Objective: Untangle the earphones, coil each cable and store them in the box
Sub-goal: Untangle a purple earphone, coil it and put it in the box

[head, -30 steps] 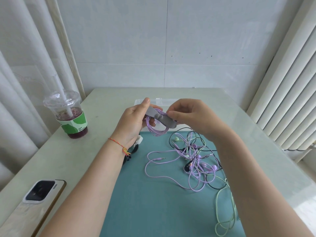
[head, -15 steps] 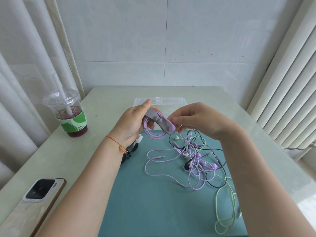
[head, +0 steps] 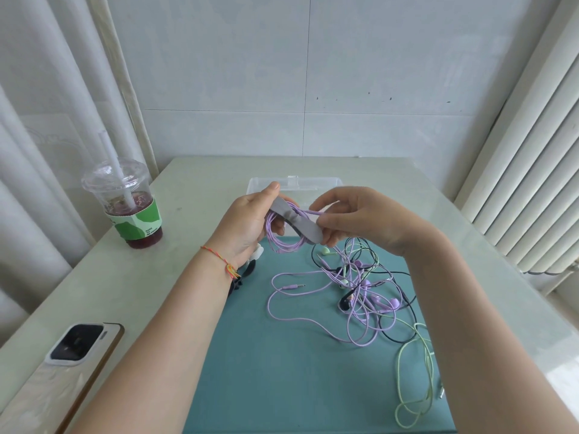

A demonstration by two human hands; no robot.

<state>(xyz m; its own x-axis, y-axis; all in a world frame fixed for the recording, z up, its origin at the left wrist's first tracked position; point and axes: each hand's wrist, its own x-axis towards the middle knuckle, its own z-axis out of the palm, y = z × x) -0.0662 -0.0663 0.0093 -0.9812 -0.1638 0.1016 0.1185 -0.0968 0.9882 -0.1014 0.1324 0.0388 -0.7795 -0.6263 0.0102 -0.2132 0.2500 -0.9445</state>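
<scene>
The earphones' coiled purple cable (head: pixel 283 236) hung at the centre of the frame, above the far edge of the teal mat (head: pixel 282 355). The left hand (head: pixel 250 222) had its fingers closed around the coil. A grey strap (head: pixel 297 219) crossed the coil, its long axis running from upper left to lower right, and the right hand (head: pixel 354 219) pinched its lower right end. The clear box (head: pixel 313 183) sat on the surface just behind both hands, and the tangled cables (head: pixel 360 296) lay to the lower right.
</scene>
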